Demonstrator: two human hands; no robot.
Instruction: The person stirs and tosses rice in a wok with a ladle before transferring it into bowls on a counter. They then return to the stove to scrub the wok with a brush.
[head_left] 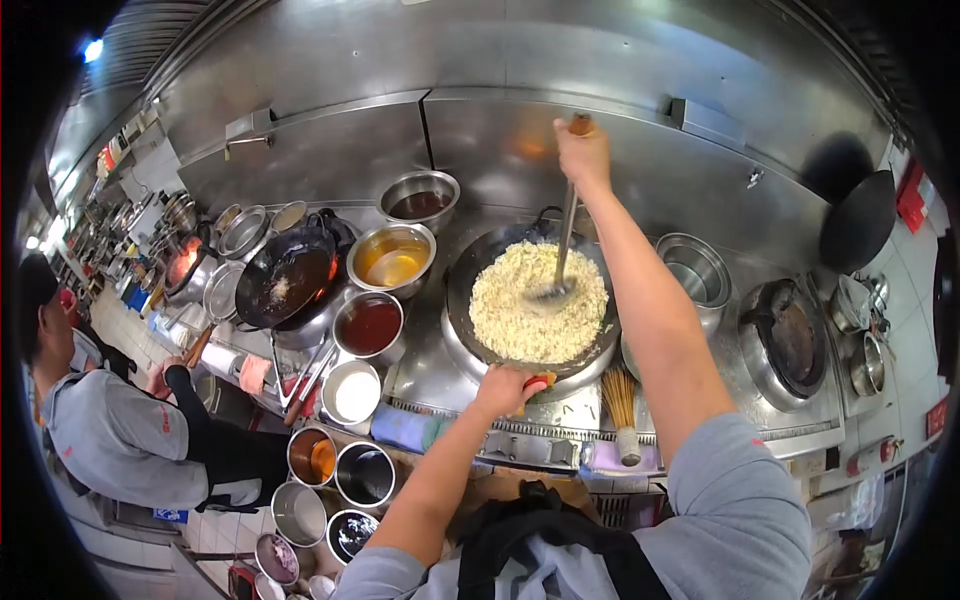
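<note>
At the near edge of the bench (425,372), the wok (462,285) is gripped by its handle in the left hand (503,388), fried rice (530,320) lies just beyond, and the ladle (566,235), shaft slanting away, is clasped at its top by the right hand (583,152).

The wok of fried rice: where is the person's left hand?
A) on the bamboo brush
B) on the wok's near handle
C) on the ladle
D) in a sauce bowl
B: the left hand grips the wok at its near edge; the right hand holds the ladle.
</note>
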